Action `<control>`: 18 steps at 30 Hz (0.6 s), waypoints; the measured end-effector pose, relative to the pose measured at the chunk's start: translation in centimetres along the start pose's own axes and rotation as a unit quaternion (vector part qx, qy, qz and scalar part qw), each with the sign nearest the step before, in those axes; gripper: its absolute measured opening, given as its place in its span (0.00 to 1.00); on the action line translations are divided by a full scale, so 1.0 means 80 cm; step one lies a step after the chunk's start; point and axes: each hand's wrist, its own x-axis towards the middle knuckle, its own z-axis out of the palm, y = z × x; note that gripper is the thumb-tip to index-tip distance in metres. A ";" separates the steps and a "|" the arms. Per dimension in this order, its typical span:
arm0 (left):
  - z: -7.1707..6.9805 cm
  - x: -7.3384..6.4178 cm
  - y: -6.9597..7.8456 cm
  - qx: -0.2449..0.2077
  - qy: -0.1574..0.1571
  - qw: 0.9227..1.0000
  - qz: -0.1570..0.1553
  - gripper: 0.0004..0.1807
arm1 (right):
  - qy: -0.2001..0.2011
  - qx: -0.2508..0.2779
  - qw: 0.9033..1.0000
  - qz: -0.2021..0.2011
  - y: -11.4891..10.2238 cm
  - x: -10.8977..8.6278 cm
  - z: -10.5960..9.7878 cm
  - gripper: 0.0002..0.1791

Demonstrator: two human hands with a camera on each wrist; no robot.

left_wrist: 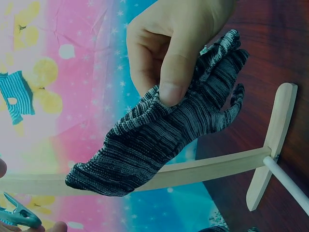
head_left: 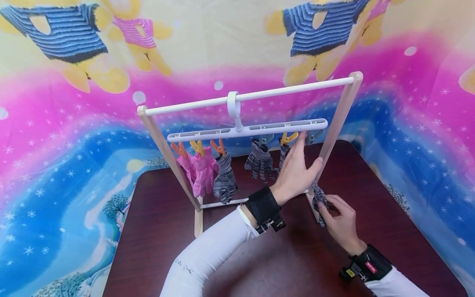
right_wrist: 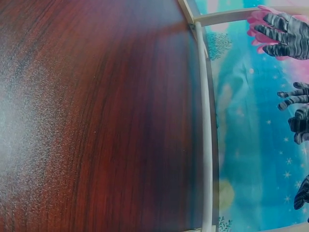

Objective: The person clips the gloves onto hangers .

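My right hand [head_left: 341, 222] pinches a grey-and-black striped knit glove [left_wrist: 145, 140] between thumb and fingers, beside the right post of a wooden drying stand. My left hand [head_left: 297, 173] reaches up below the right end of a white hanger [head_left: 245, 130], index finger extended and thumb spread away. Close to its fingertips is a teal clothespin [left_wrist: 19, 215]. Several striped gloves [head_left: 224, 177] and pink gloves [head_left: 202, 173] hang from orange and yellow clothespins [head_left: 198, 147] along the hanger. The right wrist view shows neither hand.
The hanger hooks over a white rod [head_left: 297, 89] between two wooden posts [head_left: 340, 117]. The stand rests on a dark red-brown table [head_left: 159, 247], with a lower white bar [right_wrist: 206, 121] across its base. A printed cloth [head_left: 208, 49] covers the walls behind.
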 end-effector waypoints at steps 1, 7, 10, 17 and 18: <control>0.000 0.000 0.000 0.001 0.001 1.000 -0.001 0.43 | 0.000 -0.001 1.000 0.002 0.000 0.000 0.000 0.14; -0.001 0.002 0.001 0.011 0.005 1.000 -0.002 0.41 | -0.002 -0.001 1.000 0.004 0.001 0.002 0.003 0.14; -0.001 0.002 0.001 0.014 0.003 1.000 0.003 0.40 | 0.003 -0.001 1.000 0.001 0.004 0.002 0.005 0.14; -0.002 0.003 0.007 0.032 0.008 0.999 0.011 0.36 | 0.013 0.000 1.000 0.008 0.011 0.002 0.009 0.14; -0.003 0.004 0.008 0.036 0.010 0.999 0.014 0.35 | 0.013 0.001 1.000 0.009 0.011 0.002 0.010 0.13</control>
